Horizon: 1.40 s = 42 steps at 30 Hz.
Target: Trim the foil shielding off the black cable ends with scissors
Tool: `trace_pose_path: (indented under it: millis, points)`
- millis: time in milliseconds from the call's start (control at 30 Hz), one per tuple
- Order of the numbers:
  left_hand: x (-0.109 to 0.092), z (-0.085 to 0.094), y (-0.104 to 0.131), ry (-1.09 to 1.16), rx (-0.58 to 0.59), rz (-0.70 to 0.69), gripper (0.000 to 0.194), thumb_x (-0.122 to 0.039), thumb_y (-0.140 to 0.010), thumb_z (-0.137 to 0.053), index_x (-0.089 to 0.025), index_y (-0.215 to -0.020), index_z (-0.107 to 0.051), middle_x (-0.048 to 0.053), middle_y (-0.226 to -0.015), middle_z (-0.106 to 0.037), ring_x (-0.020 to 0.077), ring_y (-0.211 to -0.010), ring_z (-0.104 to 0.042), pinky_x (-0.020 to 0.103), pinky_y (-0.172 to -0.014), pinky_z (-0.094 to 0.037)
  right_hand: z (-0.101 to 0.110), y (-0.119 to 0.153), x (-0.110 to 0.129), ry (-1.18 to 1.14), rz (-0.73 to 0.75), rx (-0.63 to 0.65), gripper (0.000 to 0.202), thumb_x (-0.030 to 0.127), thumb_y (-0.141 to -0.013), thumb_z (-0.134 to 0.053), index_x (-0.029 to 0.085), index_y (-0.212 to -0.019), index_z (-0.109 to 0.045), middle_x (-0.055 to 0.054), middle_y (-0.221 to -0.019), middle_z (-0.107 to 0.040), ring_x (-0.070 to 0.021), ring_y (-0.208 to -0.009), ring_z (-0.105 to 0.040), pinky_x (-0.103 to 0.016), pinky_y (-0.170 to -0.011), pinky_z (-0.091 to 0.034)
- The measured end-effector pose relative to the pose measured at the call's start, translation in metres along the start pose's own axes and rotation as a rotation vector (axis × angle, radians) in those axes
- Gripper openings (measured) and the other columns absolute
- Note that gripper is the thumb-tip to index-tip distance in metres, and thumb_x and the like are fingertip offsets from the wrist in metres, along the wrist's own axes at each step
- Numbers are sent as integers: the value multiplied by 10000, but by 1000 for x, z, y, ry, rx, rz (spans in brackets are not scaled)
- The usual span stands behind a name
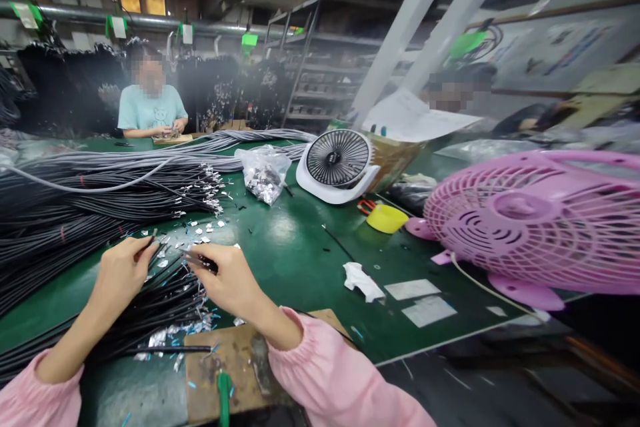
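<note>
both arms wear loose pink sleeves of soft, slightly shiny fabric. the left sleeve (pixel 30 397) and the right sleeve (pixel 335 380) each gather into a puckered elastic cuff at the wrist. the left hand (pixel 120 277) and right hand (pixel 230 283) are bare, without gloves or rings.

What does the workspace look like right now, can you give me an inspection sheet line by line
Surface: green work table with a brown wooden board at the near edge.
Job's things: thin black cables under both hands, ends wrapped in silver foil.
Clutter: loose silver foil scraps, clear plastic bag of foil pieces, crumpled white paper, yellow cup.
Grippers: left hand pinches a cable end; right hand pinches another.
Cables: large bundle of black and grey cables lying across the table's left side.
Surroundings: white desk fan, pink plastic fan, a person in a light blue shirt at the far end, metal shelving.
</note>
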State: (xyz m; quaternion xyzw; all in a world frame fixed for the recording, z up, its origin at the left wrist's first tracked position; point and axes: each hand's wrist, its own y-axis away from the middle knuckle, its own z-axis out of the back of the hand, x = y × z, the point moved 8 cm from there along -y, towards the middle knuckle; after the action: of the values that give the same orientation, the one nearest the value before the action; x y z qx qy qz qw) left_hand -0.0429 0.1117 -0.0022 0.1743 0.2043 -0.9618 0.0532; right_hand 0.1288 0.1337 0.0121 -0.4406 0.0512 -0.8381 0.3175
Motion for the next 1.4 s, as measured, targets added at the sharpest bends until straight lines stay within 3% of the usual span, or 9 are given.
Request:
trace_pose_path:
  millis: [133,300,433,500,633,767,1067,1267,1400]
  points:
    - [-18,10,9,193,-53,-72,451,-472,-880,-397,-228,-897,-776,11,-626,-677,149,-508,-582,245,-539,-476,3,-3,8,-62,82,-98,149,115,-841,-658,167,-719,-727,-20,-680,-707,-135,-612,-592,-228,-608,-429]
    - [-24,18,20,321,-109,-70,361,-464,-814,-498,-235,-744,-769,25,-615,-711,172,-530,-630,257,-519,-481,-7,-8,16,-94,99,-60,76,127,-799,-713,152,-728,-724,-25,-700,-701,-137,-642,-594,-233,-636,-444]
    - [-19,21,24,407,-128,-9,340,-434,-764,-563,-249,-960,-768,-4,-621,-730,171,-503,-631,268,-547,-527,-15,-12,19,-98,88,-17,97,80,-797,-656,151,-753,-706,-22,-718,-691,-142,-667,-590,-244,-664,-453]
    - [-20,21,22,458,-89,-20,375,-419,-739,-578,-247,-1020,-759,-9,-609,-721,164,-473,-605,265,-528,-523,-18,-15,17,-167,59,-1,119,99,-814,-621,164,-731,-677,-3,-698,-664,-139,-666,-575,-245,-664,-452]
    - [-23,19,17,521,42,-80,276,-425,-745,-573,-237,-779,-772,18,-588,-698,163,-462,-594,249,-458,-470,-32,-20,-3,-436,-123,93,187,172,-836,-577,182,-649,-571,48,-571,-502,-106,-545,-461,-223,-543,-377]
    - [-28,20,19,506,22,-155,294,-392,-800,-530,-242,-650,-734,-6,-474,-589,144,-428,-516,244,-459,-427,-43,-15,-16,-588,-239,183,176,246,-847,-567,188,-681,-550,55,-551,-446,-90,-484,-385,-216,-482,-330]
    - [-23,9,27,570,-16,-5,257,-404,-779,-580,-231,-761,-768,8,-618,-715,166,-495,-633,272,-513,-500,-16,-3,-3,-302,-16,7,172,248,-830,-572,180,-679,-616,2,-632,-598,-132,-603,-530,-252,-586,-419]
    - [-12,30,26,590,-148,120,159,-398,-670,-672,-255,-629,-730,-9,-637,-750,179,-541,-678,264,-522,-532,-9,2,-6,-285,-97,-64,261,262,-762,-672,171,-1005,-696,-43,-828,-728,-172,-692,-651,-277,-644,-518]
    - [-13,37,31,605,-244,122,170,-383,-679,-679,-252,-572,-679,-34,-579,-700,157,-528,-653,258,-547,-538,-5,4,7,-127,31,-90,225,258,-848,-616,155,-1013,-729,-77,-860,-734,-195,-739,-665,-303,-674,-516]
